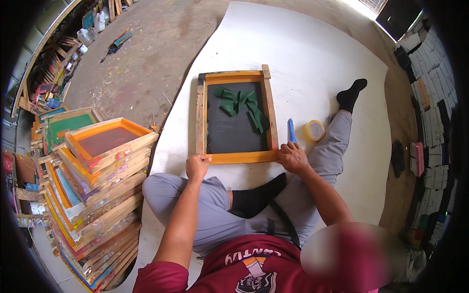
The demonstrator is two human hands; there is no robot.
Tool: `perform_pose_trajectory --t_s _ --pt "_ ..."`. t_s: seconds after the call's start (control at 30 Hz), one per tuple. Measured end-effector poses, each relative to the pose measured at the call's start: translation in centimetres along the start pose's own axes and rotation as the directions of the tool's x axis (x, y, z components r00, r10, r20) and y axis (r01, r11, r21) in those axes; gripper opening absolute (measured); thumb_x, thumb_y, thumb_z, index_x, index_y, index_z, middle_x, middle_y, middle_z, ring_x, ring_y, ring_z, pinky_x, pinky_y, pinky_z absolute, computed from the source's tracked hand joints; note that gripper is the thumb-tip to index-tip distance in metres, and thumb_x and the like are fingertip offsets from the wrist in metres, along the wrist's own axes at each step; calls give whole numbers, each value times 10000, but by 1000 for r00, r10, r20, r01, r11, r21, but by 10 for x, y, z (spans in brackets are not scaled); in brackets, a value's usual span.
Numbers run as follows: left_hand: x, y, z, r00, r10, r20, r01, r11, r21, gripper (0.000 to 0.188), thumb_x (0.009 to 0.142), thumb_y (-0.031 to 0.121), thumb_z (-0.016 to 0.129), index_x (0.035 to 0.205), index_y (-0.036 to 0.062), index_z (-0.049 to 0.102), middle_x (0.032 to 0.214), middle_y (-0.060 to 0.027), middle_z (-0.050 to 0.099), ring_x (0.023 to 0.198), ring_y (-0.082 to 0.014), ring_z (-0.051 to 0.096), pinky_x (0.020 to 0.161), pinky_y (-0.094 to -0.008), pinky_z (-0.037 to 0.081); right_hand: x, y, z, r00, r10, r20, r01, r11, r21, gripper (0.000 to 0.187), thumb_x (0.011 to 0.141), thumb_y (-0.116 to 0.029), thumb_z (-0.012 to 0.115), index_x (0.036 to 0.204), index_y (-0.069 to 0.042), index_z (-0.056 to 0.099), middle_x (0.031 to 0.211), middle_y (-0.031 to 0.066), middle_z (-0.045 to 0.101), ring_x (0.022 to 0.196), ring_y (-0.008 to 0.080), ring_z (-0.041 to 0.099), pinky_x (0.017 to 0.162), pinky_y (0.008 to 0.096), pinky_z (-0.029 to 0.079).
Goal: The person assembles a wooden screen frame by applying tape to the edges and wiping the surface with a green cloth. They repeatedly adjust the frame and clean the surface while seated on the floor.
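Observation:
A wooden screen-printing frame point(239, 157) with a dark mesh lies on the white sheet in front of me, its inner edges orange-yellow. A crumpled dark green cloth point(238, 103) rests on the mesh. My left hand point(197, 168) is closed on the frame's near left corner. At the near right corner, my right hand point(293, 158) has its fingers closed on the wood. A slim blue tool, looking like a cutter knife point(291, 130), points away just beyond the right fingers; whether they touch it I cannot tell. Right of it sits a roll of yellowish tape point(314, 131).
A tall stack of screen frames point(107, 195) stands close on my left. My bent left leg point(195, 210) and outstretched right leg point(330, 151) flank the frame on the white sheet point(303, 58). Stacked bundles point(435, 122) line the right side; shelves with containers point(63, 68) stand far left.

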State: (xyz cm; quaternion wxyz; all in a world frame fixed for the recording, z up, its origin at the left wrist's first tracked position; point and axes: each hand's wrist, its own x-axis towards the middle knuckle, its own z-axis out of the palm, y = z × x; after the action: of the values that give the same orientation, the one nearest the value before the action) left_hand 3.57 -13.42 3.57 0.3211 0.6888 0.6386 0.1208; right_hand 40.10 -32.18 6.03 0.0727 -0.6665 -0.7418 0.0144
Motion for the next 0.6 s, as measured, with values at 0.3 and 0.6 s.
perform_pose_trajectory --t_s 0.3,0.6 --pt "2 -2 5 999 54 -8 -53 998 38 252 823 279 869 899 46 810 847 -188 768 818 -378 753 751 -465 585 -15 -27 18 999 -11 34 19 970 -241 632 916 -551 689 1335 -80 651 1537 156 502 1504 340 371 1249 597 255" --pt "4 -5 5 1000 29 -9 -29 1000 7 269 816 299 877 858 45 800 813 -178 763 779 -369 749 726 -463 580 -3 -44 3 977 124 172 -120 992 -35 592 948 -560 653 1166 -20 761 1482 107 567 1503 321 358 1267 585 217"
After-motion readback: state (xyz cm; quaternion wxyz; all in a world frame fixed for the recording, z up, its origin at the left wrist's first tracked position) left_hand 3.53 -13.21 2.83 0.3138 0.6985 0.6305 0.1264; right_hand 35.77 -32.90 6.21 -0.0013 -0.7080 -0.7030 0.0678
